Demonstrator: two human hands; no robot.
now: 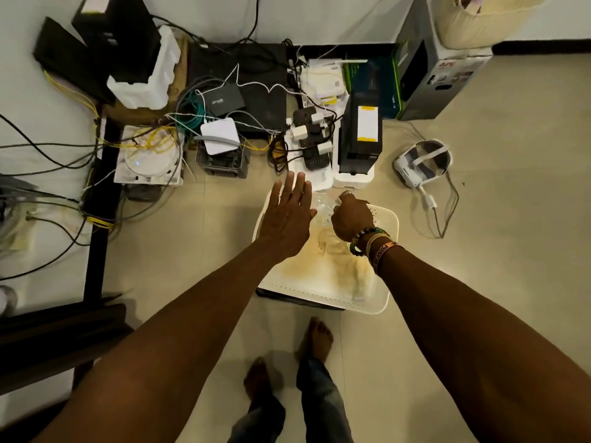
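Bare feet [315, 340] stood on beige tiled floor [479, 251] | white perforated plastic basket [380, 305] just ahead, cream cloth [319, 266] inside | right hand [351, 219] gripped clear crinkled plastic item [323, 206] at basket's far edge | left hand [287, 215] open, fingers straight, over far-left corner

We see from one wide camera on the person's head, looking steeply down at the floor [479, 266]; bare feet [315, 337] lie near, left hand [287, 215] and right hand [351, 219] at middle, wall [319, 17] far.
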